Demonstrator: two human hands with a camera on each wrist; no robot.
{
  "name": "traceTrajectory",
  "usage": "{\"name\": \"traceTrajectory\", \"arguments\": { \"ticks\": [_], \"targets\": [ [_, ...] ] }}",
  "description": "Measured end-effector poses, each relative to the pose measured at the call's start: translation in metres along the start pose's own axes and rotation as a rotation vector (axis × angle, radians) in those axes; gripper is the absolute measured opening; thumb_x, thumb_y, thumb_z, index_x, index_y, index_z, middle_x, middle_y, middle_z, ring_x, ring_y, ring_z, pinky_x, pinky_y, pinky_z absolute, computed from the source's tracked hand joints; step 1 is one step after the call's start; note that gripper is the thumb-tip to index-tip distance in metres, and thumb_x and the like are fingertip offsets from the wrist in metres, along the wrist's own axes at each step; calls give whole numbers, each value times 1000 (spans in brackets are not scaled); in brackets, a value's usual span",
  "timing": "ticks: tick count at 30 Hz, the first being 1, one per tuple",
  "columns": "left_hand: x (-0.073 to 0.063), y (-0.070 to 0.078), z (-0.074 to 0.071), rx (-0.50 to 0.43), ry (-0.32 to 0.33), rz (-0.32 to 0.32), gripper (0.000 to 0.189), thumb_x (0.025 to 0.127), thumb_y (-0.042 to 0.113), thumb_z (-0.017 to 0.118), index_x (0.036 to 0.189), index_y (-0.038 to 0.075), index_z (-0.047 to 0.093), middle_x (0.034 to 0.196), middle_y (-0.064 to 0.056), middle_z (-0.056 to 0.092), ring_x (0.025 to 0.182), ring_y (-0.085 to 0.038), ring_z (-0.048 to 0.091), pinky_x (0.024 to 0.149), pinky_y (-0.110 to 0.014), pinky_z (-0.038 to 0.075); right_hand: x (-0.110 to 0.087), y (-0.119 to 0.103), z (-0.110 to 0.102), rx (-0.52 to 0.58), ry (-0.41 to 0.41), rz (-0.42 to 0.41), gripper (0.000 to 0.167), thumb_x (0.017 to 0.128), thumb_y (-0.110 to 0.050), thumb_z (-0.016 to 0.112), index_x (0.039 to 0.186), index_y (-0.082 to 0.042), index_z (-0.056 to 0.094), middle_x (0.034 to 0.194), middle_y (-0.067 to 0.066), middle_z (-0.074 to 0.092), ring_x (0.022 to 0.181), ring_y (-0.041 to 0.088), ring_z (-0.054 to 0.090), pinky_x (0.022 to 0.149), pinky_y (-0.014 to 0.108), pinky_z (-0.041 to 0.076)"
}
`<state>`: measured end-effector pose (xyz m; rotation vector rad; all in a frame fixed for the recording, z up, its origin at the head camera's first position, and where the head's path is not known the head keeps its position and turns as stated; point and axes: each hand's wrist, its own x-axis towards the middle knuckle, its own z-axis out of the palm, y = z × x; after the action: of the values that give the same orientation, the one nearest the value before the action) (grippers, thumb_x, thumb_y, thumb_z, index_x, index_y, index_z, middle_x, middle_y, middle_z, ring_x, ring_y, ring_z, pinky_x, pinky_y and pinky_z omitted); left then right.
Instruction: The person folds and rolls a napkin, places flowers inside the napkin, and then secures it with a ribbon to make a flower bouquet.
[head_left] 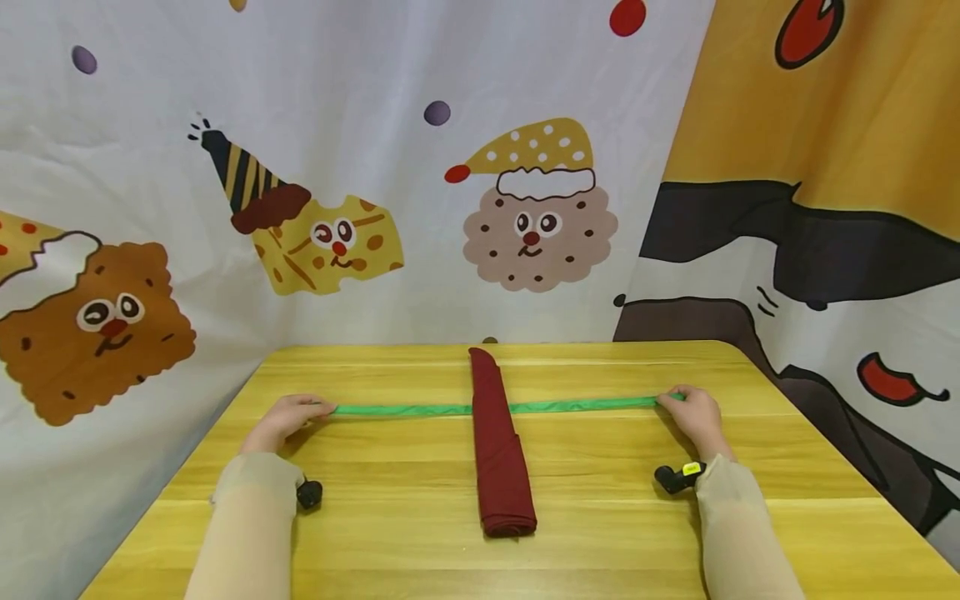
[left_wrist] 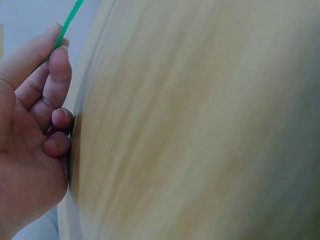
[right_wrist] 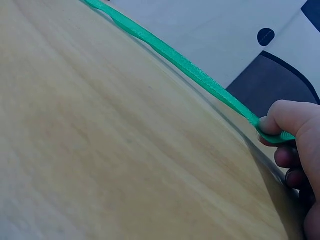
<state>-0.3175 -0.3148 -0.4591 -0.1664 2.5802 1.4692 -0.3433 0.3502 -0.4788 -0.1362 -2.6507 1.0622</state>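
A green ribbon (head_left: 577, 407) stretches nearly straight from side to side and passes beneath a dark red folded cloth (head_left: 498, 450), which hides its middle. The cloth is rolled into a long narrow bundle, pointing away from the person. My left hand (head_left: 288, 417) pinches the ribbon's left end between thumb and fingertip; the left wrist view shows the green strip (left_wrist: 69, 22) coming out of that pinch. At the right end, my right hand (head_left: 693, 412) pinches the ribbon, with a short tail showing past the thumb. The other fingers of both hands are curled close over the tabletop.
The wooden table (head_left: 375, 533) has rounded far corners. Behind it hangs a white curtain (head_left: 360, 100) printed with cartoon biscuits and cheese. A small black camera (head_left: 309, 495) sits at the left wrist, and another black camera (head_left: 678, 477) with a yellow label at the right.
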Motion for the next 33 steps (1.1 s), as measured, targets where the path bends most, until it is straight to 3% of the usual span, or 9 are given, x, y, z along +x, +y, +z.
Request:
{"name": "traceTrajectory", "arguments": {
  "ticks": [4, 7, 13, 18, 21, 29, 33],
  "targets": [
    [0, 1, -1, -19, -11, 0, 45, 93, 37, 65, 117, -1, 64, 110, -10, 59, 107, -31, 48, 91, -48, 40, -1, 1, -3, 9, -6, -9, 26, 94, -23, 59, 79, -2, 64, 68, 2, 58, 64, 21, 49, 66, 32, 40],
    [1, 4, -4, -34, -19, 3, 42, 92, 36, 66, 114, 0, 65, 102, -7, 61, 96, -26, 51, 83, -41, 43, 1, 3, -3, 27, -25, -8, 28, 95, -25, 59, 81, -2, 64, 67, 2, 57, 65, 21, 49, 65, 32, 39],
    [-1, 8, -8, -49, -70, 46, 35, 93, 32, 66, 108, 0, 66, 85, -4, 60, 75, -20, 49, 69, -35, 42, 6, 8, -8, 198, -119, 26, 33, 96, -31, 60, 92, 2, 65, 74, 3, 57, 69, 21, 51, 64, 31, 42],
    [-1, 9, -13, -55, -125, 80, 42, 94, 34, 64, 114, -2, 64, 83, -4, 58, 67, -17, 45, 65, -33, 41, 9, 9, -17, 292, -160, 51, 35, 96, -31, 60, 92, 4, 63, 75, 4, 56, 68, 19, 49, 63, 31, 41],
    [-2, 8, -17, -65, -154, 96, 41, 95, 32, 63, 116, -4, 62, 85, -5, 59, 65, -16, 43, 64, -33, 41, 10, 5, -24, 294, -169, 47, 40, 96, -32, 60, 94, 7, 61, 75, 7, 55, 65, 19, 47, 61, 30, 40],
    [-2, 18, -29, -76, -200, 146, 40, 97, 30, 61, 120, -4, 60, 100, -6, 59, 79, -21, 48, 65, -33, 40, 14, -27, -36, 231, -150, -68, 47, 97, -37, 58, 104, 9, 61, 93, 20, 57, 85, 34, 48, 75, 43, 38],
    [-1, 28, -31, -70, -209, 186, 42, 97, 30, 60, 126, -1, 58, 101, -6, 58, 79, -23, 48, 64, -33, 37, 20, -48, -40, 210, -135, -101, 45, 96, -39, 59, 100, 5, 64, 94, 15, 59, 85, 29, 50, 74, 41, 41]
  ]
}}
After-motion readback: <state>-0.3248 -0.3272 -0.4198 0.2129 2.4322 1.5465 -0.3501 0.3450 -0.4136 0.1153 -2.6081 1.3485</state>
